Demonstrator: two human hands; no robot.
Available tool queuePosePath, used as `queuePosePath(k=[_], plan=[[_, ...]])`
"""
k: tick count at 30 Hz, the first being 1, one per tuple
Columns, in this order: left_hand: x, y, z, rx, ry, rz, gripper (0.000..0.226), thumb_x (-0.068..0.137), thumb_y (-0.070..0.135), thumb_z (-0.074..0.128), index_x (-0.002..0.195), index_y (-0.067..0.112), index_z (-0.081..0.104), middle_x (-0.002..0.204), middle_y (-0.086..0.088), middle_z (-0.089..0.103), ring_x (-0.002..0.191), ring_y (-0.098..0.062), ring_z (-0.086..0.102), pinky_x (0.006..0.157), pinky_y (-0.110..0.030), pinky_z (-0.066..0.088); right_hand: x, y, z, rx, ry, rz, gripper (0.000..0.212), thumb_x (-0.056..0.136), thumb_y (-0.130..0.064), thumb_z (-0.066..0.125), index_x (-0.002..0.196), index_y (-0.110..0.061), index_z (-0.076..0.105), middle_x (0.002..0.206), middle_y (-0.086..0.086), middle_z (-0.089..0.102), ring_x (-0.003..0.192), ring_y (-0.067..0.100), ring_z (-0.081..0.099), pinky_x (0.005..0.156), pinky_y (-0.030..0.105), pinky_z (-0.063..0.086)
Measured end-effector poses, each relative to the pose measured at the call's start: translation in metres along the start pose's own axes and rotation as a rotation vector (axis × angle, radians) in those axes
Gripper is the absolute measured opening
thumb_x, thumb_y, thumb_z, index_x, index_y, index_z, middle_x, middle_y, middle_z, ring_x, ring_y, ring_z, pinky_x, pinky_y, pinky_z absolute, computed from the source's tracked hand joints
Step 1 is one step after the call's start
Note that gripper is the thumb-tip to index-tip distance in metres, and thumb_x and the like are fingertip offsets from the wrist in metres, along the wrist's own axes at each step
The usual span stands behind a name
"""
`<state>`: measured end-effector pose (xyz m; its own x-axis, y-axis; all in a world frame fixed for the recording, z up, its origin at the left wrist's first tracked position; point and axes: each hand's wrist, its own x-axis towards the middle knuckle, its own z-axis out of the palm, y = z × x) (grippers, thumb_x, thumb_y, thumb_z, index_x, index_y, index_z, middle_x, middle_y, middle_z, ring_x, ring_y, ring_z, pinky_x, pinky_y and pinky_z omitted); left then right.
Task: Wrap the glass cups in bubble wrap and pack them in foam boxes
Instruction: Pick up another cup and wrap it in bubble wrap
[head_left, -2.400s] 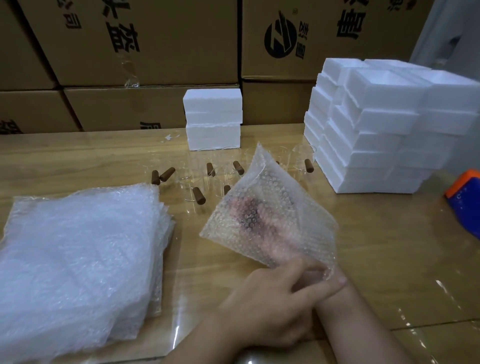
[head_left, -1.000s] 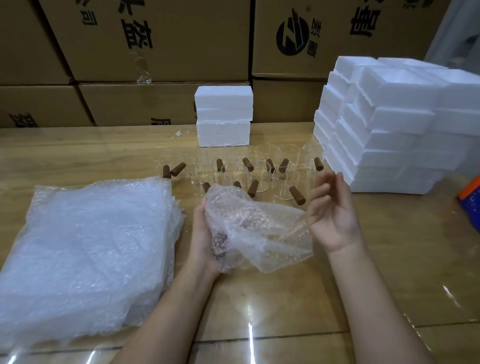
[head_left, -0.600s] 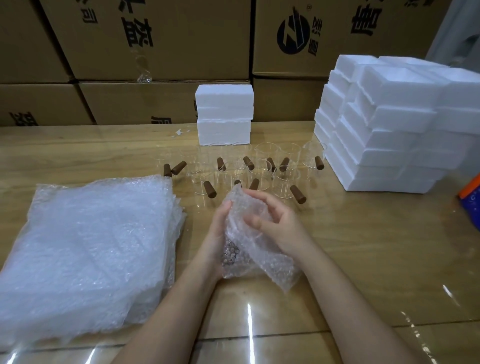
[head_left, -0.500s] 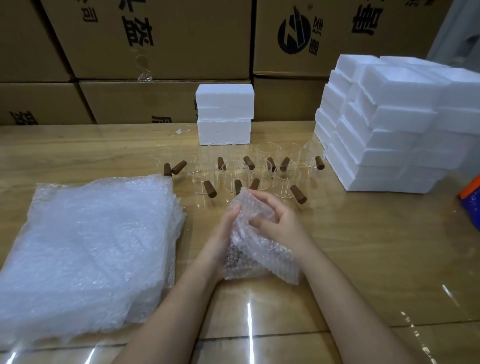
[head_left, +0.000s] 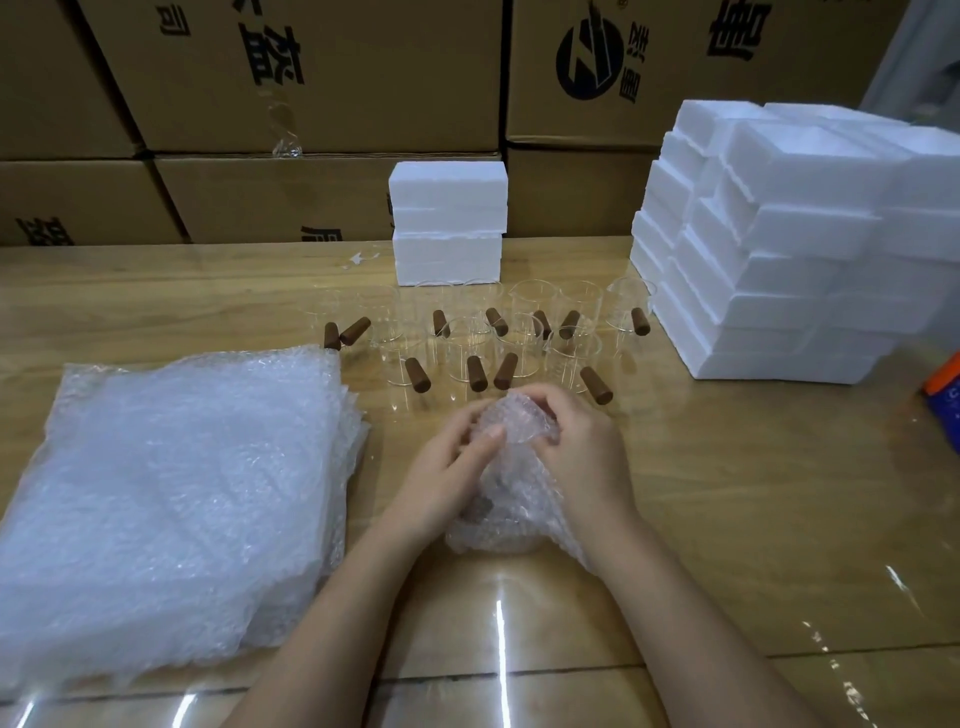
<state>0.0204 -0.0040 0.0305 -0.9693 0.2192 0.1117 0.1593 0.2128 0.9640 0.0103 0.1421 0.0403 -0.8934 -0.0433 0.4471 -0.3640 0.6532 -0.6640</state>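
Bundle (head_left: 511, 486) between left hand (head_left: 447, 470), right hand (head_left: 579, 452)

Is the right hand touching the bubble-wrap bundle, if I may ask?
Touching. In the head view the right hand curls its fingers over the bubble-wrap bundle.

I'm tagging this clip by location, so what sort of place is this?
Probably a warehouse packing bench: printed cardboard cartons stacked at the back, piles of white foam boxes, and a thick stack of bubble wrap sheets beside rows of glass cups.

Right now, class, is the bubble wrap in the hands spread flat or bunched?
Bunched: the bubble wrap forms a crumpled bundle, with left hand and right hand gripping its top.
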Motion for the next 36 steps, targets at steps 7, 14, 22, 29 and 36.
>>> queuePosePath(k=[7,14,22,29,36], plan=[[-0.001,-0.007,0.007,0.454,0.087,0.242,0.064,0.082,0.028,0.054,0.143,0.024,0.036,0.125,0.022,0.042,0.107,0.017,0.039,0.092,-0.002,0.031,-0.006,-0.004,0.005,-0.051,0.070,0.058,0.039,0.072,-0.006,0.069,0.104,-0.026,0.063,0.097,-0.016,0.063,0.081,0.008,0.057,0.067,0.028,0.048],[0.003,-0.010,-0.008,0.007,0.418,0.066,0.055,0.083,-0.007,0.049,0.106,0.043,0.058,0.105,0.010,0.065,0.084,0.001,0.064,0.068,-0.019,0.052,0.006,-0.003,-0.007,0.726,-0.318,0.113,0.031,0.088,-0.022,0.060,0.118,-0.031,0.060,0.120,-0.015,0.064,0.115,0.001,0.056,0.097,0.020,0.046],[0.006,-0.011,-0.002,-0.286,0.426,-0.024,0.039,0.086,-0.001,0.060,0.095,0.036,0.068,0.092,0.002,0.073,0.084,-0.020,0.070,0.067,-0.031,0.056,0.004,0.008,-0.001,0.658,-0.553,0.128,0.060,0.081,-0.017,0.068,0.125,-0.052,0.048,0.128,-0.015,0.053,0.110,0.000,0.058,0.085,0.024,0.054],[0.005,-0.010,0.009,0.135,0.389,0.080,0.041,0.088,-0.001,0.058,0.120,0.025,0.056,0.108,0.015,0.052,0.089,0.023,0.050,0.072,0.002,0.040,-0.004,0.003,0.023,0.522,-0.143,0.166,0.047,0.081,-0.005,0.067,0.098,-0.046,0.051,0.105,-0.019,0.056,0.089,-0.003,0.059,0.075,0.024,0.054],[-0.004,-0.013,0.010,0.142,-0.046,0.313,0.082,0.077,0.041,0.063,0.148,0.034,0.023,0.145,0.012,0.028,0.129,0.008,0.032,0.093,-0.005,0.037,0.005,0.011,0.013,0.538,0.030,0.313,0.046,0.085,0.011,0.054,0.088,-0.035,0.050,0.107,0.002,0.062,0.103,0.023,0.061,0.085,0.039,0.053]])
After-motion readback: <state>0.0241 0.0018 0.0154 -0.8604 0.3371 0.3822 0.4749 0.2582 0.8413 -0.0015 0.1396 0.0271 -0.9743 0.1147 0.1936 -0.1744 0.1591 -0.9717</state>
